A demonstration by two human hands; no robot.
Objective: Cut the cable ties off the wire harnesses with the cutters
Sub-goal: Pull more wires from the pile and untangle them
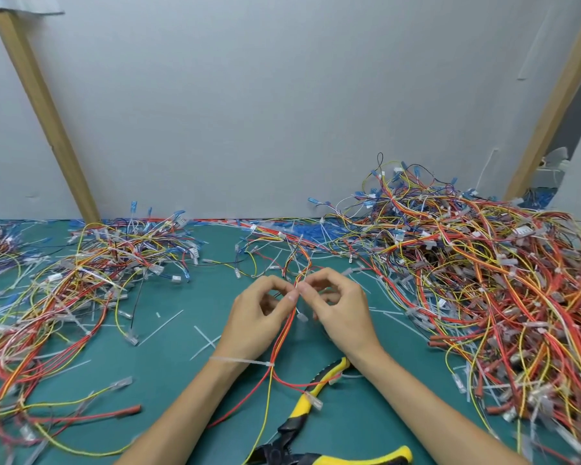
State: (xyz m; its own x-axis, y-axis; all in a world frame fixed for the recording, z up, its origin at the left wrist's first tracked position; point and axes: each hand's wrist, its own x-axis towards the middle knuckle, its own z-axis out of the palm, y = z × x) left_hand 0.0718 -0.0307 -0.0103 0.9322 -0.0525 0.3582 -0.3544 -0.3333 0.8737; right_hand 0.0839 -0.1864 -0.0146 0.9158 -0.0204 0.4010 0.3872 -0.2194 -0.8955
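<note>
- Workshop bench, wire-harness rework.
- Green mat [188, 374] covers the bench.
- Harnesses heaped: big pile [483, 263] right, smaller pile [91, 273] left.
- Cut ties [161, 326] scattered mid-frame, cutters [296, 416] bottom centre.
- Grey board [282, 95] behind, wood struts [41, 105] at both sides.

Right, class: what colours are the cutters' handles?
Yellow and black, on the cutters, clearest in the head view.

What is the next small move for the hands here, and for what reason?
Probably the right hand should let go and take the cutters. Both hands pinch the harness and hold no tool. The cutters lie on the mat between the forearms, and a white cable tie is around the wires beside the wrist of the left hand.
</note>
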